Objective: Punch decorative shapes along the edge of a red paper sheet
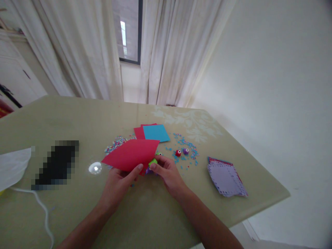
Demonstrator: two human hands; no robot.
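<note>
My left hand (120, 181) pinches the near edge of a curved sheet of red paper (132, 152), thumb on top. In my right hand (168, 173), between thumb and fingers, is a small green craft punch (153, 163) at the sheet's right edge. Just below it a purple piece (148, 171) shows, partly hidden by my fingers. Right of my hand stand a red punch (178, 153) and a purple punch (186, 151), each with an eye-like spot. Behind the held sheet lie a blue square of paper (156, 133) and red sheets (138, 132).
Blue paper bits (192, 147) and mixed-colour bits (118, 142) are scattered around. A stack of lilac paper with punched edges (225, 178) lies at right. Leftward are a blurred-out dark object (57, 164), a white cable (46, 216) and a white sheet (14, 167) on the table (85, 119).
</note>
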